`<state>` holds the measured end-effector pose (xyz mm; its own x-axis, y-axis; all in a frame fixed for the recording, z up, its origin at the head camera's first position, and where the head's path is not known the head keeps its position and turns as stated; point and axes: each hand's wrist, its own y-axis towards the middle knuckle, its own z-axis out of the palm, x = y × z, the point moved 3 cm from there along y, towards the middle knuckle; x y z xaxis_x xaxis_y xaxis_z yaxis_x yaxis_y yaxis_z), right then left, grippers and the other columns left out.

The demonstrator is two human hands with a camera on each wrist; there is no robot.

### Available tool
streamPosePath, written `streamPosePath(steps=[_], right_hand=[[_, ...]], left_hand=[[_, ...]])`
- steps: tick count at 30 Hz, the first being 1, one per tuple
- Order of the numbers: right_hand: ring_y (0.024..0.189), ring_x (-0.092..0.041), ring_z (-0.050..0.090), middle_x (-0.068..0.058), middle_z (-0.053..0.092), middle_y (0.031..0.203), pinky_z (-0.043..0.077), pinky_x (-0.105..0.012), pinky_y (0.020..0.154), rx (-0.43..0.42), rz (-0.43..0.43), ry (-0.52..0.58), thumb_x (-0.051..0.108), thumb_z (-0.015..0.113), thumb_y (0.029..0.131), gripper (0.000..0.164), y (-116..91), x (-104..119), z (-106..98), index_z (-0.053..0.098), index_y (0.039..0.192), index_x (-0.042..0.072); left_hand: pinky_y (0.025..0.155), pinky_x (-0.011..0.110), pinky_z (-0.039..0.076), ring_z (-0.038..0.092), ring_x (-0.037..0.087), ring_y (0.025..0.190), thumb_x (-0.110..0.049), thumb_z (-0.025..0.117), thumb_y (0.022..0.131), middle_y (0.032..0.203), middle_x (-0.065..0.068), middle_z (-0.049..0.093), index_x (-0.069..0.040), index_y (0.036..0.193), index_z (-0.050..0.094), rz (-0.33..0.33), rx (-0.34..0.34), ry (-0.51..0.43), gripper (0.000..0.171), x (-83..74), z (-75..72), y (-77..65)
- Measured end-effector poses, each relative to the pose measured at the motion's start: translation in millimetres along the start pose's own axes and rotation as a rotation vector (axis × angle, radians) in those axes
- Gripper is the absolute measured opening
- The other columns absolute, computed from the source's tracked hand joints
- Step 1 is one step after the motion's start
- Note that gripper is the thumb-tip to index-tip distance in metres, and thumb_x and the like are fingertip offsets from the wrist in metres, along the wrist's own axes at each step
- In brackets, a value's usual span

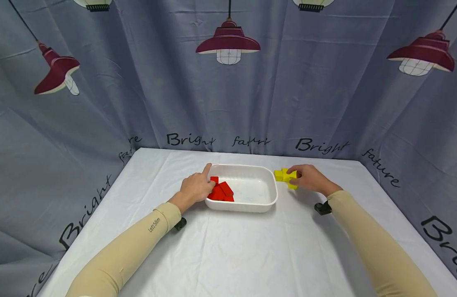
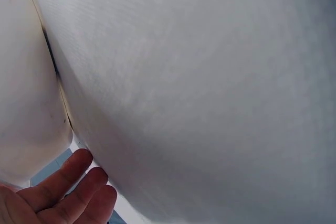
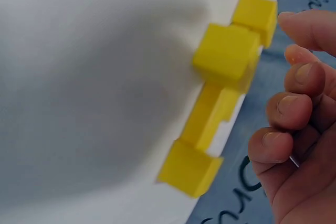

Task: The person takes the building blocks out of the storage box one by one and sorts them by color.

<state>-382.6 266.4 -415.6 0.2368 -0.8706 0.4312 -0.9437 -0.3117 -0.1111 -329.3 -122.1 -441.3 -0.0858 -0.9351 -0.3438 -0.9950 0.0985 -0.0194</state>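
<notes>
My left hand (image 1: 195,187) holds the left end of a white tray (image 1: 252,208), with its thumb over the rim and its index finger stretched out along the corner. In the left wrist view, three of its fingers (image 2: 79,187) lie against the tray's outer wall (image 2: 31,103). Several red blocks (image 1: 221,191) are heaped in the tray's left part. Past its right end, my right hand (image 1: 310,177) is over a cluster of yellow blocks (image 1: 285,176), thumb and fingers parted around one side. The right wrist view has its bent fingertips right beside a yellow block (image 3: 254,14).
A white cloth covers the table (image 1: 232,251). Blue-grey curtains (image 1: 169,99) printed with lamps and lettering hang behind it and on both sides. A black wrist camera (image 1: 322,208) sits below the right sleeve, another (image 1: 181,224) below the left one.
</notes>
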Motion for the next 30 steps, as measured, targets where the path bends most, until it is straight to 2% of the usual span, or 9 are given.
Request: streamPosePath(steps=[9, 16, 20, 24, 30], right_hand=[[0.066, -0.02, 0.046, -0.007, 0.052, 0.075, 0.038, -0.031, 0.058, 0.001, -0.107, 0.032, 0.016, 0.074, 0.088, 0.035, 0, 38, -8, 0.07, 0.122, 0.007], [0.064, -0.02, 0.048, -0.005, 0.052, 0.075, 0.038, -0.03, 0.058, 0.02, -0.124, 0.043, 0.018, 0.076, 0.088, 0.033, 2, 60, -8, 0.071, 0.119, 0.01], [0.061, -0.019, 0.047, -0.005, 0.051, 0.073, 0.037, -0.029, 0.057, 0.027, -0.139, 0.049, 0.019, 0.076, 0.088, 0.031, 3, 67, -7, 0.071, 0.118, 0.012], [0.059, -0.018, 0.046, -0.004, 0.05, 0.071, 0.036, -0.028, 0.056, 0.027, -0.157, 0.051, 0.019, 0.075, 0.089, 0.031, 5, 72, -7, 0.072, 0.118, 0.012], [0.06, -0.017, 0.047, -0.003, 0.053, 0.071, 0.038, -0.028, 0.057, 0.038, -0.22, 0.067, 0.019, 0.075, 0.088, 0.033, 8, 81, -7, 0.072, 0.119, 0.007]], left_hand=[[0.079, 0.044, 0.054, 0.063, 0.024, 0.089, -0.037, 0.046, 0.099, 0.095, 0.005, 0.067, -0.021, 0.16, 0.02, -0.002, 0.015, -0.007, 0.069, -0.8, -1.5, 0.2], [0.058, 0.032, 0.046, 0.059, 0.021, 0.071, -0.029, 0.048, 0.099, 0.085, 0.003, 0.064, -0.02, 0.162, 0.017, 0.006, 0.093, 0.002, 0.071, 0.6, -7.8, 3.3], [0.054, 0.03, 0.042, 0.057, 0.021, 0.062, -0.03, 0.049, 0.099, 0.078, 0.006, 0.063, -0.022, 0.163, 0.019, -0.013, 0.126, -0.025, 0.071, 0.3, -13.8, 3.2], [0.056, 0.031, 0.043, 0.057, 0.021, 0.064, -0.031, 0.051, 0.098, 0.082, 0.005, 0.064, -0.021, 0.162, 0.023, -0.002, 0.113, -0.033, 0.07, 0.2, -15.3, 2.6], [0.06, 0.034, 0.046, 0.06, 0.022, 0.073, -0.029, 0.049, 0.099, 0.091, 0.005, 0.066, -0.021, 0.162, 0.021, 0.015, 0.064, -0.001, 0.069, -0.1, -8.9, 1.9]])
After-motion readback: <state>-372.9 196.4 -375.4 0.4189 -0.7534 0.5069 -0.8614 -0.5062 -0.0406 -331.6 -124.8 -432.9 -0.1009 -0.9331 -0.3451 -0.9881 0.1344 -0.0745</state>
